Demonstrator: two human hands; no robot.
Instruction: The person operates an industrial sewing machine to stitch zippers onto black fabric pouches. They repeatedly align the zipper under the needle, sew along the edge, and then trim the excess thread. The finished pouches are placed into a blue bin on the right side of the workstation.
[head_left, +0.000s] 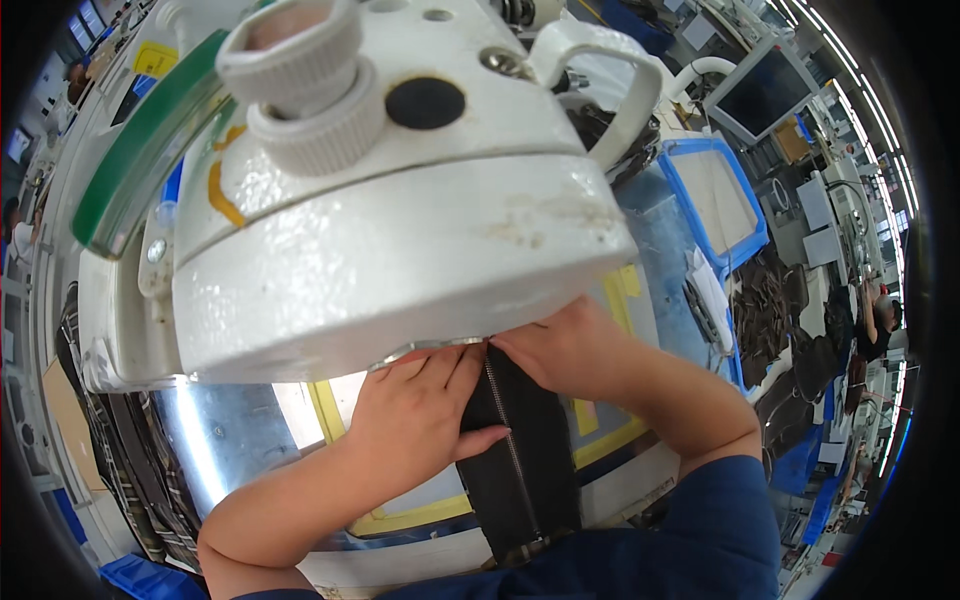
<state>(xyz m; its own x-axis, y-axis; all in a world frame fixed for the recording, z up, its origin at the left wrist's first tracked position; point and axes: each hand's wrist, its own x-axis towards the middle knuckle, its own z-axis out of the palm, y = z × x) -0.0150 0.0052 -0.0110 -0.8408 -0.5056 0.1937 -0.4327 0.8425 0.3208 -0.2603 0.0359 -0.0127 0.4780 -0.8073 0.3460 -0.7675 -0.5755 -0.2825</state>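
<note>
Running from my body up under the white sewing machine head is a long black piece of fabric. A metal zipper runs lengthwise down its middle. My left hand lies flat along the left side of the fabric, its fingers stretched forward and its thumb spread across to the zipper. From the other side, my right hand bends over the fabric's upper right part, fingers together and closed on it beside the zipper. The machine head hides the front fingertips of both hands and the needle area.
Yellow tape borders the work plate around the fabric. A blue-rimmed tray stands at the right, near a heap of dark pieces. Striped dark cloth hangs at the left. Farther right are a monitor and another person.
</note>
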